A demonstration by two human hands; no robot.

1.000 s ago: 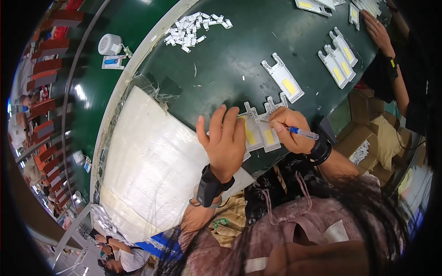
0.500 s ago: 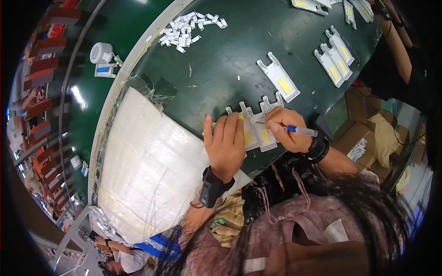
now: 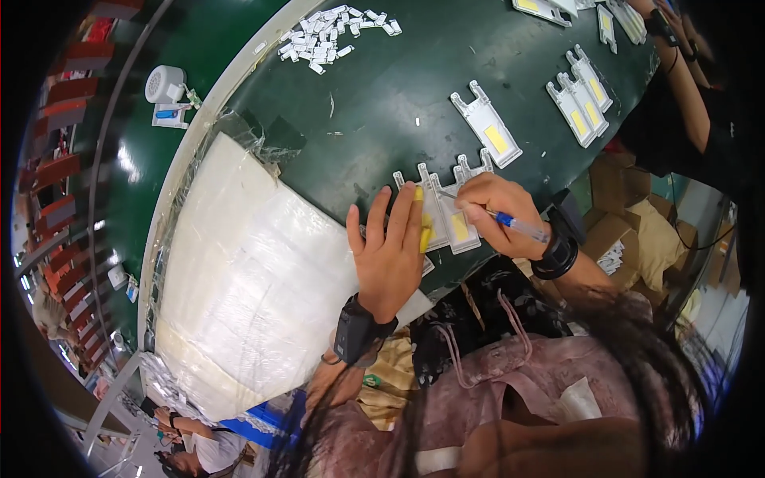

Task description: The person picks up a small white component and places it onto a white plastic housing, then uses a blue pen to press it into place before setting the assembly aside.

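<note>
My left hand (image 3: 388,259) lies flat, fingers stretched and spread, over the left end of a row of white plastic panels with two prongs each and yellow rectangles. Yellow also shows beside its fingers. In my right hand (image 3: 504,211) a small screwdriver (image 3: 526,228) with a clear and blue handle is gripped. Its thin shaft points left, the tip at the upper part of a white panel (image 3: 460,227) in this row. More of the row is partly hidden by my right hand. A separate panel (image 3: 496,137) lies just beyond it.
Small white pieces (image 3: 323,40) lie heaped at the far left of the green table (image 3: 374,103). A plastic-wrapped white sheet (image 3: 247,287) covers the near left. More panels (image 3: 579,107) lie to the right, near a co-worker's arm (image 3: 685,88). Cardboard boxes (image 3: 610,227) stand at the right.
My left hand's fingers have spread farther apart on the panels. The screwdriver's tip has shifted slightly up the panel, and my right hand stays closed on it. The view has shifted a little.
</note>
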